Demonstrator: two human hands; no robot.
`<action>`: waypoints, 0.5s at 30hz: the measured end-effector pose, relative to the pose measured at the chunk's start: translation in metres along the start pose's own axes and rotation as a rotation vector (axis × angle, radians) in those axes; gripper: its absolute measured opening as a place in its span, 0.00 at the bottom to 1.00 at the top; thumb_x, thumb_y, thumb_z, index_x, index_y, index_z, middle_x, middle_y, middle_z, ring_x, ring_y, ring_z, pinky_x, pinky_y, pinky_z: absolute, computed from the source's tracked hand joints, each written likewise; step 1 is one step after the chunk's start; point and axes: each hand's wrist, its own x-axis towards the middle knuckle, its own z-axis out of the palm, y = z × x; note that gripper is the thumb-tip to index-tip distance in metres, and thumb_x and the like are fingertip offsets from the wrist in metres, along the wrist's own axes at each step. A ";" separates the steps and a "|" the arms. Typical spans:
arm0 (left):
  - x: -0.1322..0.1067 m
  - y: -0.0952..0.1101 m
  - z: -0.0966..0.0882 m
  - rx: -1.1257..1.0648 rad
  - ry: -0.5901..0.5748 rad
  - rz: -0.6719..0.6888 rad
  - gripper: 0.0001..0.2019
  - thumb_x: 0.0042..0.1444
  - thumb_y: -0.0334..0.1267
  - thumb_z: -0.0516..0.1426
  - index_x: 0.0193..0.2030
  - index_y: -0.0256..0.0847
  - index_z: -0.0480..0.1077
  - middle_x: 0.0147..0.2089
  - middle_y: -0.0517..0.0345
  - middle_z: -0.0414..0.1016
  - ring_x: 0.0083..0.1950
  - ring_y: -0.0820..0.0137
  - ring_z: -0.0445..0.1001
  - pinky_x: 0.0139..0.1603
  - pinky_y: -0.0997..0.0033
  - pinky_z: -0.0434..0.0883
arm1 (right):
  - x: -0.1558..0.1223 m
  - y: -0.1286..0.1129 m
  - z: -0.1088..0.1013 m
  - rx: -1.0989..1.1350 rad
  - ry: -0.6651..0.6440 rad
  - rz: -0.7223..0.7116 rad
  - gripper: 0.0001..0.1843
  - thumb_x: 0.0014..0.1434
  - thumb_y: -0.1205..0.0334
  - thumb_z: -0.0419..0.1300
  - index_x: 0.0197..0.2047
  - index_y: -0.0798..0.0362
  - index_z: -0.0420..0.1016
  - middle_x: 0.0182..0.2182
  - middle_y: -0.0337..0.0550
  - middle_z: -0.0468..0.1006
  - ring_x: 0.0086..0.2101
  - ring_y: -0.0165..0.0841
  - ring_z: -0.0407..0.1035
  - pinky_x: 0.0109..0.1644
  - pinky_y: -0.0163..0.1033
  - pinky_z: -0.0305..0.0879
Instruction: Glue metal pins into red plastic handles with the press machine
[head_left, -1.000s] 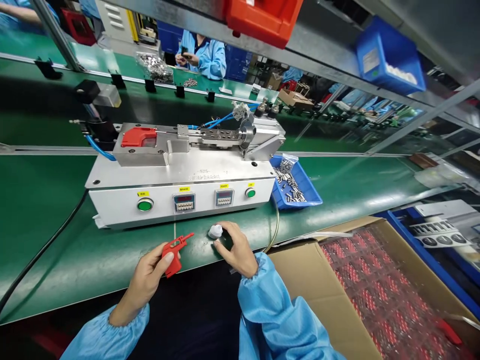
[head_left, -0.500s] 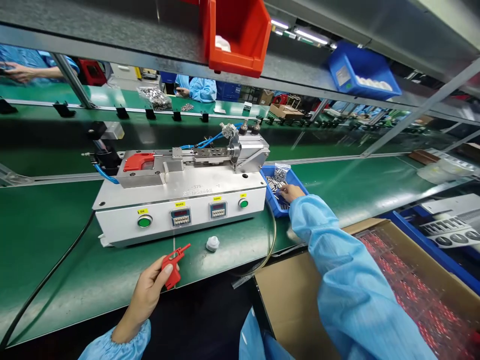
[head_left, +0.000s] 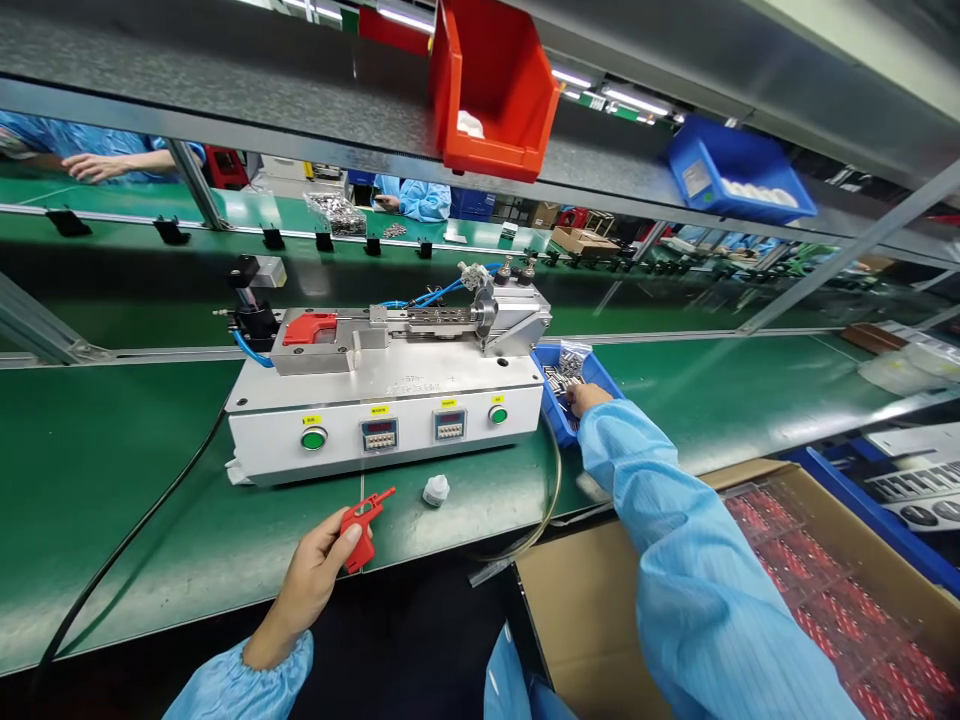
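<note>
My left hand [head_left: 319, 570] is closed around the handle of a red gun-shaped plastic part [head_left: 360, 537], its thin nozzle tilted up to the right. At the right, my right hand [head_left: 589, 398] reaches into a blue bin [head_left: 606, 372] among small silvery metal pins [head_left: 555, 382]. Its fingers are bent together at the pins, and their tips are partly hidden. A similar red part [head_left: 310, 327] lies in the metal fixture of a white bench machine [head_left: 390, 385]. Between my left hand and the bin, a small white cap-like piece [head_left: 436, 490] sits on the green bench.
An open cardboard box [head_left: 592, 610] with bagged red parts [head_left: 840, 600] stands at the lower right. A clear hose [head_left: 556, 490] hangs over the bench edge. Overhead, a shelf carries a red bin [head_left: 495, 150] and a blue bin [head_left: 739, 180]. Other people work across the line.
The whole scene has shifted slightly right in view. My right hand's fingers have moved within the pins in the bin. My left hand keeps hold of the red gun-shaped part.
</note>
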 end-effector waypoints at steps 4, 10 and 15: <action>-0.002 0.006 0.003 -0.026 0.029 0.006 0.31 0.59 0.69 0.59 0.32 0.37 0.78 0.29 0.54 0.75 0.29 0.66 0.70 0.31 0.68 0.71 | -0.008 -0.016 -0.016 0.122 0.048 0.005 0.07 0.61 0.65 0.69 0.31 0.55 0.78 0.37 0.51 0.82 0.42 0.41 0.78 0.50 0.47 0.75; -0.003 0.008 0.006 -0.067 0.005 0.008 0.30 0.60 0.68 0.59 0.30 0.38 0.75 0.29 0.54 0.73 0.29 0.67 0.69 0.31 0.69 0.69 | -0.043 -0.046 -0.045 0.502 0.243 -0.156 0.09 0.63 0.57 0.64 0.42 0.53 0.78 0.38 0.47 0.82 0.41 0.41 0.78 0.48 0.47 0.78; -0.002 0.004 0.004 -0.075 -0.028 0.000 0.30 0.61 0.67 0.58 0.31 0.38 0.75 0.30 0.54 0.75 0.30 0.67 0.70 0.32 0.69 0.70 | -0.086 -0.091 -0.071 1.158 0.114 -0.332 0.25 0.50 0.45 0.78 0.45 0.49 0.80 0.32 0.41 0.81 0.35 0.38 0.78 0.39 0.44 0.79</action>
